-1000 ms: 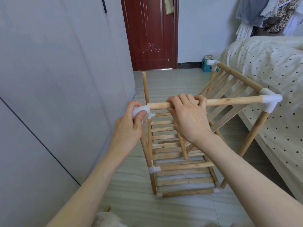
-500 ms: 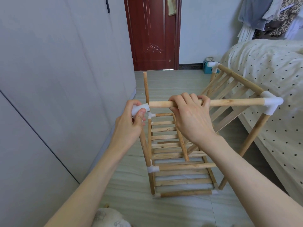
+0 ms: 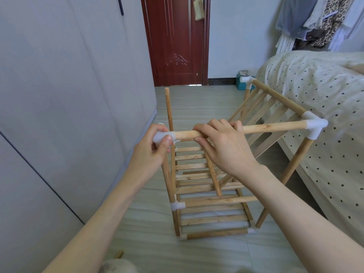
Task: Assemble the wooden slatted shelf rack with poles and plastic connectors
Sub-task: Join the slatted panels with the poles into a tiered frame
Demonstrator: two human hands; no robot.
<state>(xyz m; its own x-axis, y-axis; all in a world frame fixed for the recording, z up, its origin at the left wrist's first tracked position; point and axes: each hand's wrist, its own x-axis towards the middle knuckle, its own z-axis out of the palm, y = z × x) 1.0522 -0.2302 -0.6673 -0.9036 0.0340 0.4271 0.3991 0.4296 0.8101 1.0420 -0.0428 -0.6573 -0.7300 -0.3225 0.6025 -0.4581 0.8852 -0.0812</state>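
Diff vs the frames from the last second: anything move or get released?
Little changed. The left hand shifted slightly on the white connector, its thumb now pressed on the connector's front at the end of the pole. The right hand kept its grip on the pole. Nothing was let go; the rack stands on the floor as before.

text: none legible | labels: none | numbers: none | signs: none

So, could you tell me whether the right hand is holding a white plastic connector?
No, the right hand grips the wooden pole; the left hand holds the white connector.
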